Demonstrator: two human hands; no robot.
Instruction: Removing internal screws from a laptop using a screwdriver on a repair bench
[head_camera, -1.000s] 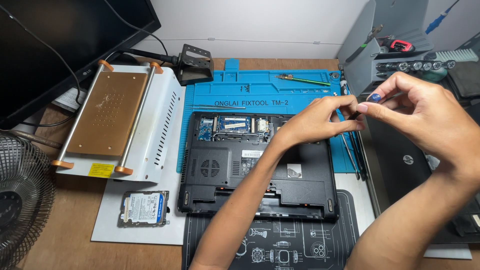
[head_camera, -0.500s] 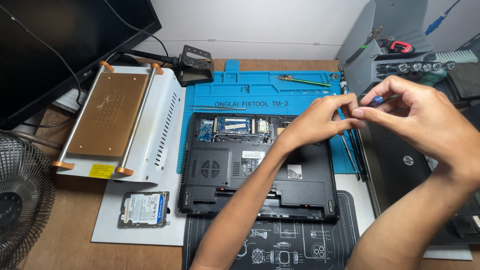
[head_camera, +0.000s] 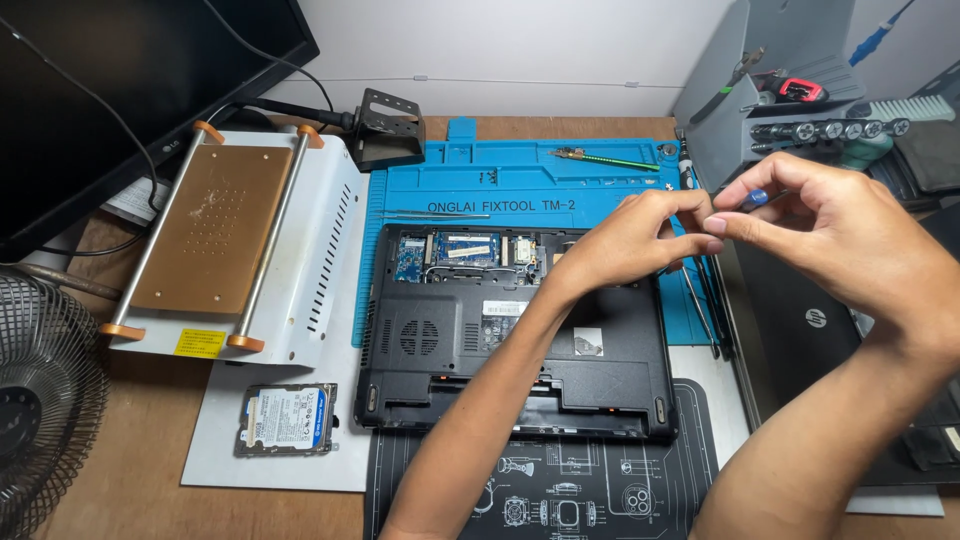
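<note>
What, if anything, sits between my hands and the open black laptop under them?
Nothing visible does. The left hand and right hand meet fingertip to fingertip above the far right corner of the upturned laptop. The right hand holds a small blue-tipped tool. Only open air shows between them and the laptop.

Bright, even light; sharp, soft shadows

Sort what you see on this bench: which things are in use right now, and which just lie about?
In use:
left hand and right hand, fingertips meeting
blue-tipped screwdriver in the right hand
opened black laptop beneath them

Lying about:
hard drive
white heating plate machine
fan
monitor
closed laptop
</note>
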